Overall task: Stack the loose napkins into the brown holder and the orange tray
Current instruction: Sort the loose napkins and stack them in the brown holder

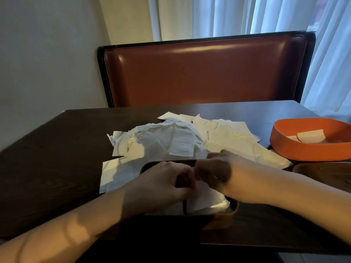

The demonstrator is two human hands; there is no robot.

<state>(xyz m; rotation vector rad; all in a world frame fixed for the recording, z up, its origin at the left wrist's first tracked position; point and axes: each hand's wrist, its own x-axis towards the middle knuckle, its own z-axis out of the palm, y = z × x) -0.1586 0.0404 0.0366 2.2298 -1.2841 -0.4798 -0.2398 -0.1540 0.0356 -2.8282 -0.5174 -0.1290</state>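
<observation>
Pinching one napkin (204, 194) with left hand (167, 184) and right hand (214, 170) over the brown holder (232, 207); risking tearing or crumpling the sheet by tugging apart.

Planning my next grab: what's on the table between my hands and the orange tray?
In the head view, loose white napkins cover the dark table between both hands and the orange tray.

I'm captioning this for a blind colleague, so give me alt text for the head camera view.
Both hands, left hand and right hand, pinch a white paper napkin over a dark brown holder at the near edge of a dark wooden table. Loose white napkins lie scattered beyond, with an orange oval tray holding a few napkins at right.
</observation>
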